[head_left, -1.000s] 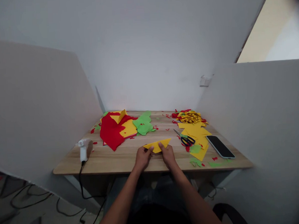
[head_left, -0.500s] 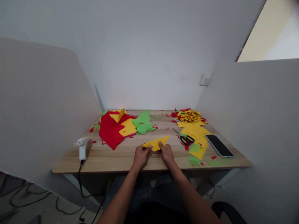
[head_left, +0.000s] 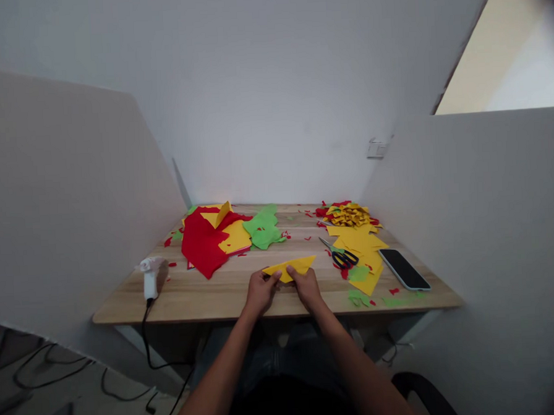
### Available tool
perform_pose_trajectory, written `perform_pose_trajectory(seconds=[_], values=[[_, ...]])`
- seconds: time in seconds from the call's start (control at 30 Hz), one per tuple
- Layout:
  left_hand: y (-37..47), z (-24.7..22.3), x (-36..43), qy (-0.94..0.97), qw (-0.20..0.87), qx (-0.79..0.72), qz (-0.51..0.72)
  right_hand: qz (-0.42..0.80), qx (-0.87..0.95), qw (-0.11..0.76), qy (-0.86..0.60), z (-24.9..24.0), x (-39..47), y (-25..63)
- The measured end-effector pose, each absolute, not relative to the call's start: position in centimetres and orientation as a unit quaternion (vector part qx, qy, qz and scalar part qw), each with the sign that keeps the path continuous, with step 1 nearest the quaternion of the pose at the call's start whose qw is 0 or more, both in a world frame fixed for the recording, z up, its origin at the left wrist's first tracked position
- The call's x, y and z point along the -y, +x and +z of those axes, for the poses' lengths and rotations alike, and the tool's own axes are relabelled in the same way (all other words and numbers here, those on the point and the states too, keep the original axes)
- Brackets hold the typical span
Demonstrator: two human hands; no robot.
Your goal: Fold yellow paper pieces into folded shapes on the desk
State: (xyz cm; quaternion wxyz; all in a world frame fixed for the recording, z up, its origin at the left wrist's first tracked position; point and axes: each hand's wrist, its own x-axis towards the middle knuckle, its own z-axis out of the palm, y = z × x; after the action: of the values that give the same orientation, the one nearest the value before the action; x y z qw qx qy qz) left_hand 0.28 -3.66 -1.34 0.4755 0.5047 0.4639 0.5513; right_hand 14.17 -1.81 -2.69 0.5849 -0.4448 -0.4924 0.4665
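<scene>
A folded piece of yellow paper (head_left: pixel 300 266) is held between my two hands above the front middle of the table. My left hand (head_left: pixel 261 290) pinches its left end, thumb on top. My right hand (head_left: pixel 306 285) grips it near the middle, with the thumb pressed on its face. The fingers beneath the paper are mostly hidden. To the right of my hands lie scissors (head_left: pixel 344 258) with dark handles, partly open, beside flat yellow paper pieces (head_left: pixel 359 242).
Red sheets (head_left: pixel 203 243), a green piece (head_left: pixel 264 228) and yellow paper lie at the back left. A white glue gun (head_left: pixel 149 281) stands front left, its cable hanging down. Folded yellow pieces (head_left: pixel 348 215) are heaped back right; a phone (head_left: pixel 404 269) lies front right.
My right thumb and hand have shifted slightly left along the yellow paper, whose right end now sticks out farther. The whole view has moved a little.
</scene>
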Motion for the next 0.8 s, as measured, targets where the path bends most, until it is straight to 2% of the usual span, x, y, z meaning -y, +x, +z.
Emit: perform_pose_trajectory(seconds=[0.37, 0.6, 0.7, 0.8], values=[[0.9, -1.6, 3.6, 0.510, 0.485, -0.437, 0.559, 0.432, 0.368, 0.629, -0.531, -3.2, 1.5, 14.4], [0.2, -2.3, 3.1, 0.407, 0.499, -0.446, 0.621, 0.460, 0.296, 0.720, -0.427, -3.1, 1.1, 15.8], [0.2, -2.1, 3.2, 0.437, 0.484, -0.471, 0.594, 0.310, 0.363, 0.743, -0.469, -2.6, 2.1, 15.9], [0.3, -1.7, 3.5, 0.509, 0.444, -0.494, 0.547, 0.112, 0.477, 0.707, -0.509, -2.1, 3.4, 15.3]])
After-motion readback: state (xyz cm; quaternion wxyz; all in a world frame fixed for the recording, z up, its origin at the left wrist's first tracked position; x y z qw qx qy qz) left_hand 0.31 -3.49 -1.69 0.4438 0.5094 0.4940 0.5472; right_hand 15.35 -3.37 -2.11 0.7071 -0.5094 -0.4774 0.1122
